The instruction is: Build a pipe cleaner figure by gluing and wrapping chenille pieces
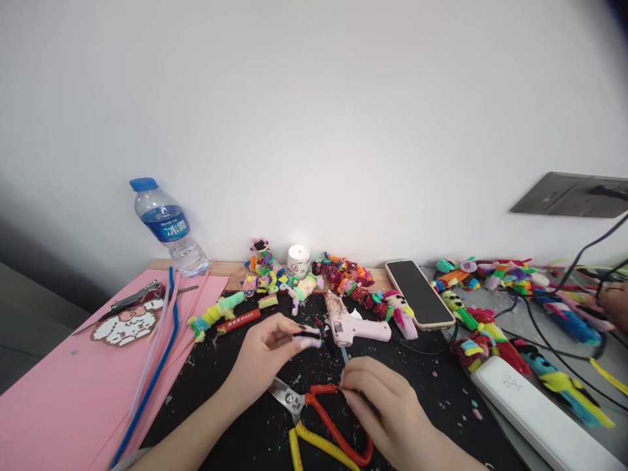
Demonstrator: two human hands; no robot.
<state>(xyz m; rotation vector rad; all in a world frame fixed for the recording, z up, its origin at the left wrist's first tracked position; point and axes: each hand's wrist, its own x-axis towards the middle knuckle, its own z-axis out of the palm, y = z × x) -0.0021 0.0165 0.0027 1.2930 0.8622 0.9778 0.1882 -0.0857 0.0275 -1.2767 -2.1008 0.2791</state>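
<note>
From the head view: left hand (267,356) raised above the black mat (432,399), fingertips pinched narrow on a small pale lilac fuzzy piece (308,340). Right hand (387,409) low on the mat, fingers curled in close at a thin blue strip (345,354); grip on it hard to tell. Red-handled scissors (324,412) flat between both hands, touching the right. Pink glue gun (353,327) just beyond. Phone (418,293), water bottle (169,227), pink paper (59,399) around.

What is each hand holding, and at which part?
The left hand pinches a small pale fuzzy piece at one end. The right hand pinches a thin blue-grey strip at its lower end.
</note>
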